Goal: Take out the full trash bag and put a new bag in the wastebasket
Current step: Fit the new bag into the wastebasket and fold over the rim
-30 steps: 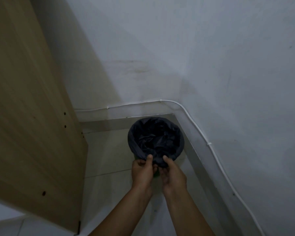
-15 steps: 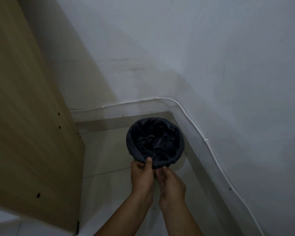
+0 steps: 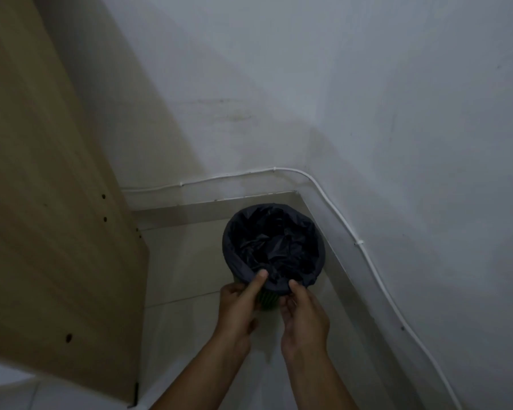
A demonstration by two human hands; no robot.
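My left hand (image 3: 240,303) and right hand (image 3: 304,313) have regripped, pinching the trash bag (image 3: 274,241) hem over the near rim; wastebasket (image 3: 267,300) between my fingers. Judgement: liner nearly seated.

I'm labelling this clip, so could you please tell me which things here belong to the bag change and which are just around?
Job: trash bag, wastebasket, left hand, right hand.
Just around: wooden panel, white cable, wall, floor.
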